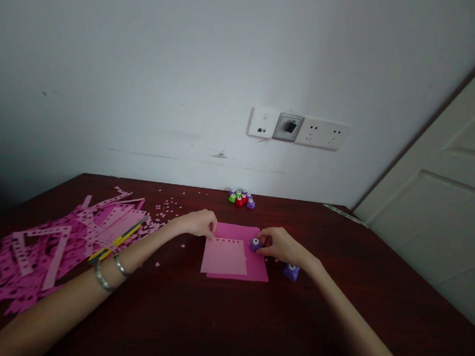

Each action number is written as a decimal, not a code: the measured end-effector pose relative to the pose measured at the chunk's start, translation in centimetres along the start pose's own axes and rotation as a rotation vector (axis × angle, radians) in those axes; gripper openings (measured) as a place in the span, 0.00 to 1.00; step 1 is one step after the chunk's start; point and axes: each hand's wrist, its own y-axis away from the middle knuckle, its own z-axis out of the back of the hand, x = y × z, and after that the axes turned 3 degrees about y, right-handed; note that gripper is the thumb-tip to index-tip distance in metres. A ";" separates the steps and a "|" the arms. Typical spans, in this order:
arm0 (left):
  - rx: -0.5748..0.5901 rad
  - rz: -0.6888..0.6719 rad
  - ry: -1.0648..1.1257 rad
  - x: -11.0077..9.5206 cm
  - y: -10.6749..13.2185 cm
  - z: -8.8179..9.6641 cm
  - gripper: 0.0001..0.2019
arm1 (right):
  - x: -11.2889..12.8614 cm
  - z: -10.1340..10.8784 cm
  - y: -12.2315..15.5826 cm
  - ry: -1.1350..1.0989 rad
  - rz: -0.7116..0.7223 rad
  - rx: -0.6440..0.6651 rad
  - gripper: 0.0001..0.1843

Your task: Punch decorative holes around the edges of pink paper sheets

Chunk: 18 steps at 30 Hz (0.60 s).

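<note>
My left hand (200, 223) is closed at the upper left corner of a light pink sheet of paper (225, 259), thumb and finger pinching its edge. A row of several small punched holes runs along the top of that sheet. Under it lies a darker pink sheet (258, 270), showing at the top, right and bottom. My right hand (282, 244) grips a small purple craft punch (255, 244) with a white round button, over the right part of the darker sheet. A second purple craft punch (291, 271) rests on the table just below my right wrist.
Cut pink paper strips (56, 254) pile up at the left, with a yellow-and-dark cutter or pen (121, 238) on them. Small punched bits (164, 210) lie scattered nearby. Several coloured punches (241, 199) stand by the wall. A ruler-like strip (344, 214) lies back right.
</note>
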 end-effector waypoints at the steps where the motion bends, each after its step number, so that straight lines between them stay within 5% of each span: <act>1: 0.004 -0.008 0.015 0.1 0.0 0.1 0.03 | 0.1 0.0 0.1 -0.008 -0.001 0.004 0.12; 14: 0.088 -0.078 0.200 0.9 -0.6 -0.4 0.04 | 0.0 0.6 0.2 -0.090 -0.021 0.028 0.13; 18: 0.148 -0.008 0.366 0.9 -0.5 -0.1 0.07 | -0.5 1.4 0.3 -0.130 -0.060 -0.004 0.15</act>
